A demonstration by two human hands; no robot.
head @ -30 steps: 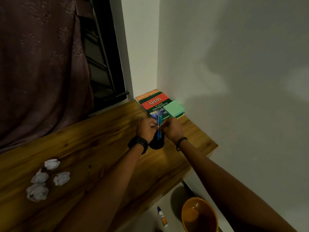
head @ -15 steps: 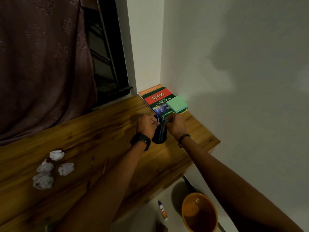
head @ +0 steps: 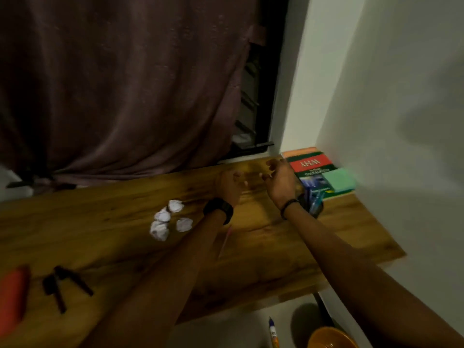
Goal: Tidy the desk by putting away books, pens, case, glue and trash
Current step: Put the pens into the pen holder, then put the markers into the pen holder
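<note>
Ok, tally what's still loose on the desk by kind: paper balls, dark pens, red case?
Crumpled paper balls: 4
Dark pens: about 3, blurred
Red case: 1
Total: about 8

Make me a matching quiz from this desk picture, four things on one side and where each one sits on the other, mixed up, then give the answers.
Things:
1. crumpled paper balls
2. stack of books
3. glue bottle
4. red case

Places:
A. on the floor beside the orange bin
B. far left end of the desk
C. desk corner against the wall
D. middle of the desk, left of the left hand

Pairs: 1-D, 2-C, 3-A, 4-B
</note>
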